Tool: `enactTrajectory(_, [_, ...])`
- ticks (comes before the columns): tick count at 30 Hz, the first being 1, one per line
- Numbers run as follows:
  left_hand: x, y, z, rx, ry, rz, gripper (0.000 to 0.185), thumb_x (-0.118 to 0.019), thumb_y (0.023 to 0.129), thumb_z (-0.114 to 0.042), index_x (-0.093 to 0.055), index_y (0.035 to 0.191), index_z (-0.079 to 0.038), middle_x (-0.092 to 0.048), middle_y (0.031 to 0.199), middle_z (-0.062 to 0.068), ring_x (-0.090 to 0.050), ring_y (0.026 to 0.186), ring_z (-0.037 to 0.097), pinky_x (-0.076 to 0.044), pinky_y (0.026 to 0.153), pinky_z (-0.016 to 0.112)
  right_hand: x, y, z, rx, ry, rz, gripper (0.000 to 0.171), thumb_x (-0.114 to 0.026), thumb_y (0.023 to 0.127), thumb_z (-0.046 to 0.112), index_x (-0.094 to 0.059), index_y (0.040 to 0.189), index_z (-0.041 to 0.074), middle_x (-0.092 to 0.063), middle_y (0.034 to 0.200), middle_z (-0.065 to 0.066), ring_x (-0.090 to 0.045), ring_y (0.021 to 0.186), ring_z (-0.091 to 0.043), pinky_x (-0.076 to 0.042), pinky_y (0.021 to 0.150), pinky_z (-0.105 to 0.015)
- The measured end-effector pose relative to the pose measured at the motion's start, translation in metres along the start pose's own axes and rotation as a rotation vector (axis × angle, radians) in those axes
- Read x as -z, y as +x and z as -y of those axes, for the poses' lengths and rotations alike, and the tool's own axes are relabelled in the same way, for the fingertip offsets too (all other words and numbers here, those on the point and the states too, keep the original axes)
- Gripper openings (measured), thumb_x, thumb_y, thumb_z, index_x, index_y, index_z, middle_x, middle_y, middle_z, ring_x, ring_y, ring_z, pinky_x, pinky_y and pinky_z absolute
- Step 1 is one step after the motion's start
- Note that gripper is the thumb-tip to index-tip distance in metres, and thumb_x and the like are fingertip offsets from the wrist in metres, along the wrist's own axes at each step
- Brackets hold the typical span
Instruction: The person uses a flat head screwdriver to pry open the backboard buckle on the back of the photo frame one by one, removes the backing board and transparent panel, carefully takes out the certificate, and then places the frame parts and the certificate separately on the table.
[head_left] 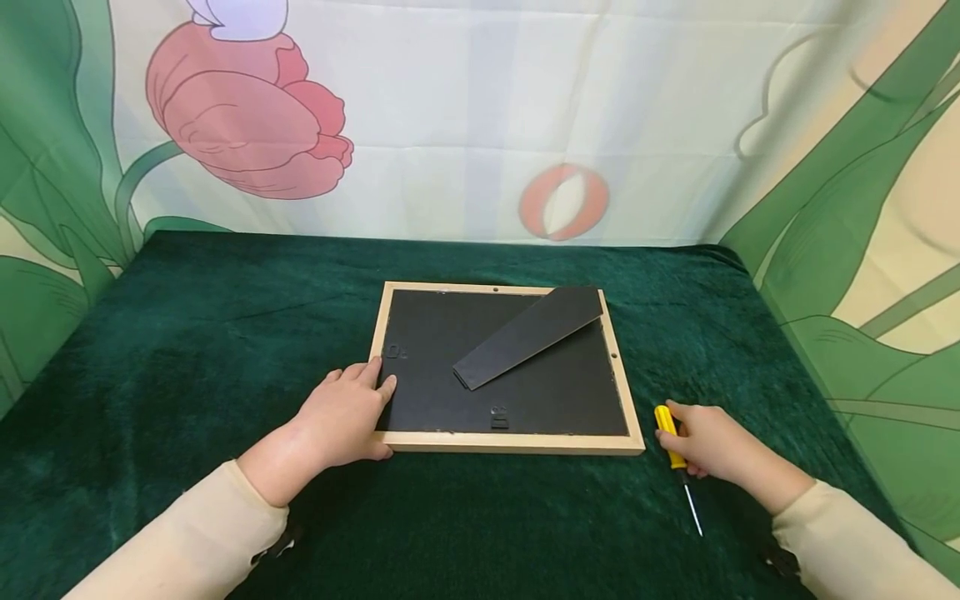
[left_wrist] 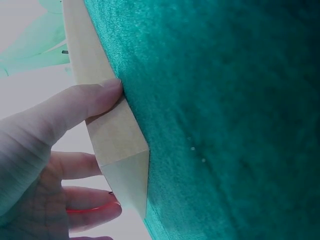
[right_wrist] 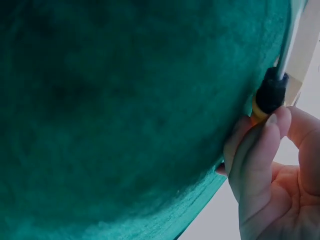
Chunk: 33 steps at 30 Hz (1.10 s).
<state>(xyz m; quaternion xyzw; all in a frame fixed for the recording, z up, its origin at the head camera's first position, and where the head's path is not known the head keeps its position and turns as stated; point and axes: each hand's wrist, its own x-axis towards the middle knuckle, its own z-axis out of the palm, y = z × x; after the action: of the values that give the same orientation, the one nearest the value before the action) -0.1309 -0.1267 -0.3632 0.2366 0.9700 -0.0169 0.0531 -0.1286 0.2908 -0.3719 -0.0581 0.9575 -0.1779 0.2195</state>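
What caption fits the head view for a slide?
Left hand steadies a face-down picture frame while right hand grips a yellow screwdriver.

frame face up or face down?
Face down. The picture frame lies flat on the green cloth with its black backing board up and the easel stand lying across it.

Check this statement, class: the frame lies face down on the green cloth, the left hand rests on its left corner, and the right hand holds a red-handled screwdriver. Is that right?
Only the colour is wrong. The head view shows the screwdriver in the right hand has a yellow handle. The frame does lie back up on the green cloth, the left hand at its near left corner.
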Motion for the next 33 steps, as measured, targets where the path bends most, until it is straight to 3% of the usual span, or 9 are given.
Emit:
enactTrajectory(7, [0.0,0.0,0.001,0.0,-0.001,-0.007,0.088,-0.071,0.054,-0.052,-0.044,0.123,-0.003,-0.033,0.128,0.023,-0.033,0.113,0.036,-0.03,0.088,0.05,0.0,0.003,0.005,-0.044,-0.059,0.027,0.059,-0.054,0.082,0.027,-0.033,0.122,-0.01,-0.047,0.062,-0.005,-0.048,0.043,-0.011,-0.043,0.042,-0.024])
enactTrajectory(14, [-0.002,-0.004,0.004,-0.01,-0.002,-0.02,0.089,-0.07,0.055,-0.053,-0.043,0.124,-0.004,-0.032,0.13,0.021,-0.031,0.115,0.035,-0.03,0.088,0.05,0.002,0.004,0.007,-0.016,-0.109,0.034,0.056,-0.056,0.08,0.031,-0.039,0.117,-0.008,-0.046,0.061,-0.004,-0.047,0.043,-0.01,-0.043,0.043,-0.023])
enactTrajectory(17, [-0.003,-0.004,0.005,-0.015,-0.011,-0.01,0.089,-0.069,0.056,-0.055,-0.042,0.125,-0.005,-0.031,0.13,0.02,-0.03,0.116,0.035,-0.029,0.089,0.05,0.005,0.004,0.007,-0.035,-0.147,0.04,0.067,-0.053,0.08,0.039,-0.035,0.12,-0.011,-0.046,0.058,-0.003,-0.047,0.043,-0.01,-0.042,0.044,-0.023])
enactTrajectory(21, [-0.002,-0.004,0.008,-0.009,-0.033,0.016,0.089,-0.065,0.058,-0.058,-0.041,0.126,-0.007,-0.03,0.132,0.018,-0.028,0.117,0.034,-0.028,0.089,0.051,0.014,0.01,0.006,0.0,-0.167,-0.048,0.073,-0.049,0.08,0.047,-0.033,0.123,-0.011,-0.05,0.057,0.0,-0.046,0.046,-0.01,-0.039,0.046,-0.026])
enactTrajectory(26, [0.0,-0.006,0.014,0.002,-0.057,0.049,0.088,-0.054,0.061,-0.067,-0.043,0.125,-0.009,-0.031,0.131,0.018,-0.026,0.118,0.036,-0.028,0.089,0.052,0.027,0.031,0.008,0.141,-0.003,-0.196,0.056,-0.048,0.083,0.041,-0.043,0.121,0.0,-0.058,0.082,-0.004,-0.051,0.065,-0.014,-0.043,0.056,-0.029])
enactTrajectory(29, [0.003,-0.004,0.016,0.003,-0.064,0.057,0.085,-0.05,0.063,-0.068,-0.044,0.124,-0.009,-0.034,0.13,0.017,-0.028,0.117,0.035,-0.028,0.088,0.052,0.035,0.051,0.011,0.18,0.154,-0.204,0.053,-0.045,0.085,0.041,-0.042,0.122,0.004,-0.054,0.105,-0.011,-0.054,0.082,-0.022,-0.046,0.067,-0.034])
enactTrajectory(33, [0.007,0.0,0.018,-0.004,-0.105,0.061,0.08,-0.051,0.067,-0.063,-0.043,0.125,-0.009,-0.035,0.129,0.017,-0.029,0.117,0.034,-0.028,0.089,0.051,0.044,0.079,0.017,0.157,0.355,-0.192,0.056,-0.043,0.086,0.04,-0.034,0.128,0.005,-0.043,0.122,-0.015,-0.05,0.099,-0.028,-0.044,0.077,-0.039])
